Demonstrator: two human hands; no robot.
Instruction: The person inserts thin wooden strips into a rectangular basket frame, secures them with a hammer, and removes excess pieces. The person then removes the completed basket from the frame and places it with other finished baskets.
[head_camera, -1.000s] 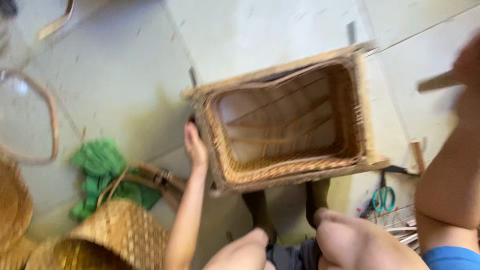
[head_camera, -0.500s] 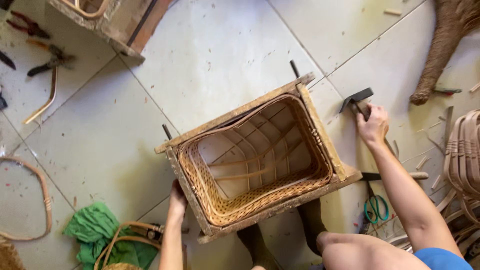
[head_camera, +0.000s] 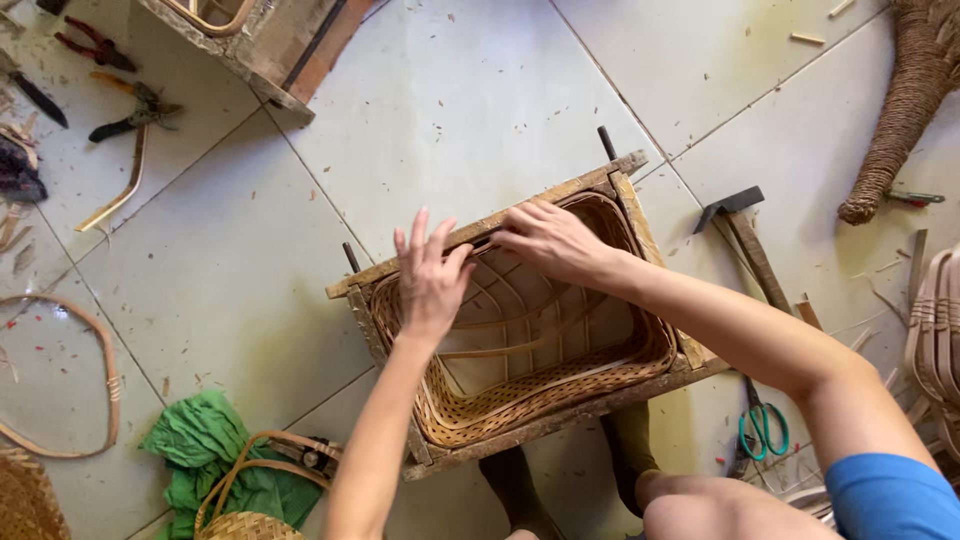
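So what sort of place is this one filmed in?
Most likely a basket-weaving workshop, worked on a tiled floor. Both hands rest on a half-woven basket set in a wooden frame; a hammer, pliers and loose cane hoops lie around.

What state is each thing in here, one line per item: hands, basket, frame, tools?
left hand: fingers spread, resting on basket rim
right hand: on far rim, holding nothing
woven basket: unfinished, seated inside frame
wooden frame: on tiled floor
hammer: lying on floor, untouched
green-handled scissors: lying closed
pliers: lying on floor
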